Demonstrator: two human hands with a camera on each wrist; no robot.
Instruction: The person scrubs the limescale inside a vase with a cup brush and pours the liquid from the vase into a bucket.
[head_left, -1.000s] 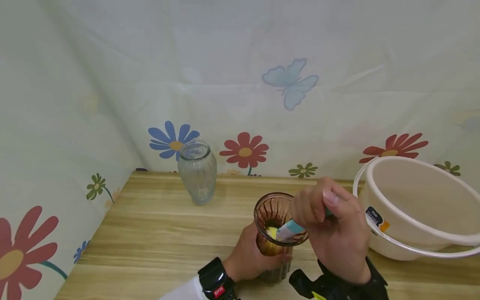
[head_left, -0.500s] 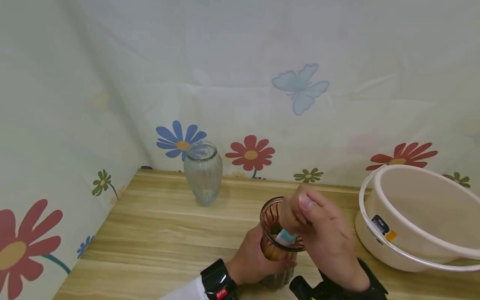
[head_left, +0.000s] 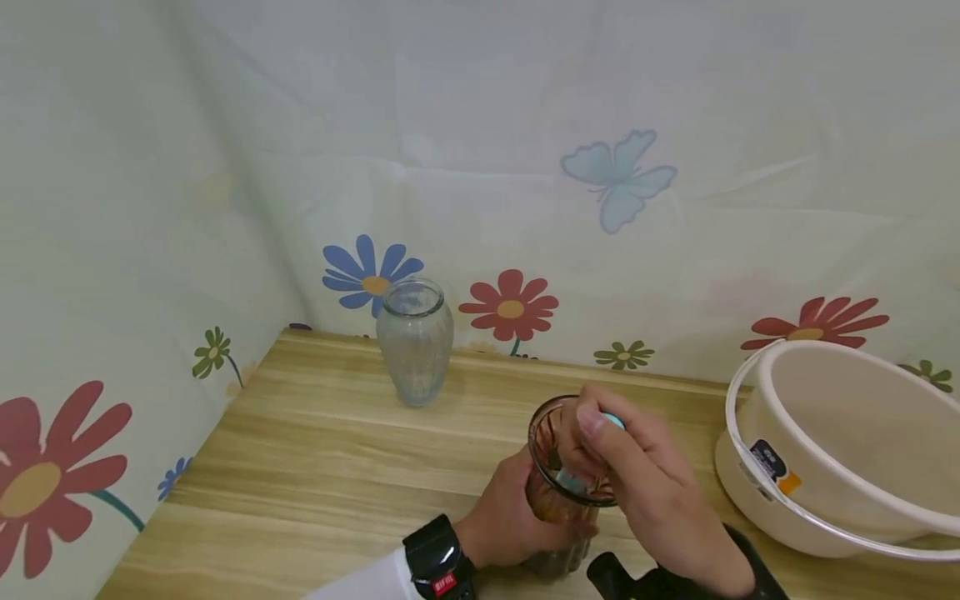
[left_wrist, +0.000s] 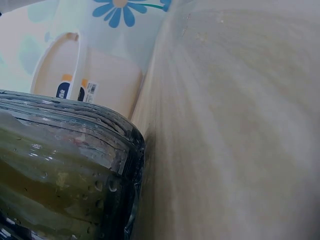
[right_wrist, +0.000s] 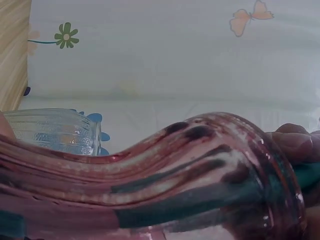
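An amber glass vase point(head_left: 555, 506) with a flared, ribbed mouth leans on the wooden table, gripped around its body by my left hand point(head_left: 504, 517). My right hand point(head_left: 637, 475) is curled round the teal-and-white handle of a bottle brush point(head_left: 572, 481), right at the vase's rim; the handle's teal tip shows above the fist. Through the pink-brown glass in the right wrist view, the teal handle point(right_wrist: 180, 205) runs down inside. Droplets and a yellow-green mass show in the thick glass base point(left_wrist: 65, 175) in the left wrist view. The brush head is hidden in the head view.
A clear ribbed glass vase point(head_left: 416, 354) stands upright at the back of the table. To the right is a large cream bucket point(head_left: 750, 512) with its handle hanging down in front. A flower-printed sheet point(head_left: 480, 192) hangs behind and at the left.
My right hand has come down to the vase's mouth, pushing the brush deeper inside, so less of its handle shows. My left hand keeps its grip. The head view has shifted slightly.
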